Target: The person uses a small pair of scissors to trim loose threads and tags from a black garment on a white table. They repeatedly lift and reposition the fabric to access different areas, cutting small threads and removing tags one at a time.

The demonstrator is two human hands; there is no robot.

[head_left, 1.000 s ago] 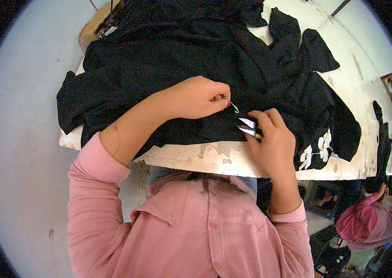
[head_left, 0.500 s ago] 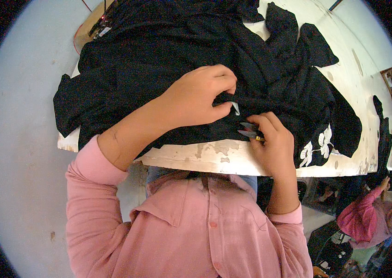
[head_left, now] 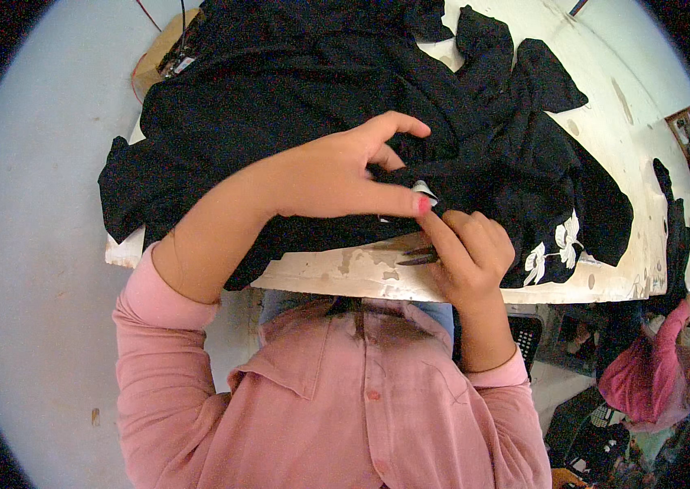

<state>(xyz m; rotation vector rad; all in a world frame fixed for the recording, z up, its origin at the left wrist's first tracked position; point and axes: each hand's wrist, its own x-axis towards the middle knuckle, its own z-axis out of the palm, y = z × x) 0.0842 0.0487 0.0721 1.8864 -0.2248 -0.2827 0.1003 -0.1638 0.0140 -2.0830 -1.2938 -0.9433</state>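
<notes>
A large black garment [head_left: 304, 106] lies spread in folds before me, with a white flower pattern [head_left: 561, 244] at its right end. My left hand [head_left: 332, 175] rests over its near part, thumb and forefinger spread apart. The thumb tip lies beside a small white label [head_left: 424, 192] that shows among the folds. My right hand [head_left: 475, 257] has its fingers curled round small dark thread snips [head_left: 418, 257], whose blades point left over the table edge. Its forefinger reaches up to the left thumb tip. The palm hides the rest of the snips.
The pale, worn table [head_left: 337, 273] has a curved-looking near edge close to my body. At the far left stands a brown box-like thing [head_left: 157, 69] with cables. Another person in a pink sleeve [head_left: 646, 363] is at the lower right, near more black cloth [head_left: 675, 236].
My left forefinger and thumb have spread, and the thumb has moved right to the label. The right hand has turned its snips down toward the table edge, its forefinger now meeting the left thumb.
</notes>
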